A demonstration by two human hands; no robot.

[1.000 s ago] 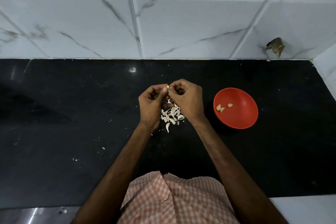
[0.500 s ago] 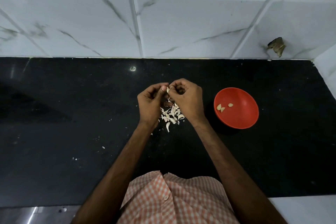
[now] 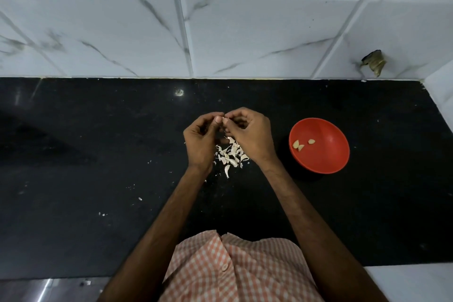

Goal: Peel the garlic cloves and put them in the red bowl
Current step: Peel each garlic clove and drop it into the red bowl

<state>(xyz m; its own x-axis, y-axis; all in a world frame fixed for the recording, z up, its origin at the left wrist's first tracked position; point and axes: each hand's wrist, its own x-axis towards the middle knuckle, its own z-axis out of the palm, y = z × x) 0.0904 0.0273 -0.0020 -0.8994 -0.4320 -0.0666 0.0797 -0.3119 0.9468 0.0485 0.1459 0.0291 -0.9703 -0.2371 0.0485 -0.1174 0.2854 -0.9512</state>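
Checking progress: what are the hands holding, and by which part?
A garlic clove, mostly hidden, pinched between fingertips of left hand and right hand; which part cannot be told.

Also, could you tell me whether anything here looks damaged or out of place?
Yes: a brownish patch, perhaps a chip or stuck debris, mars the white wall tile at upper right, just above the black counter. Garlic skins lie loose mid-counter with stray flecks to their left, as peeling would leave.

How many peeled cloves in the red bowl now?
3 cloves: two touching at the bowl's left, one just right of them. Another may hide in the hands.
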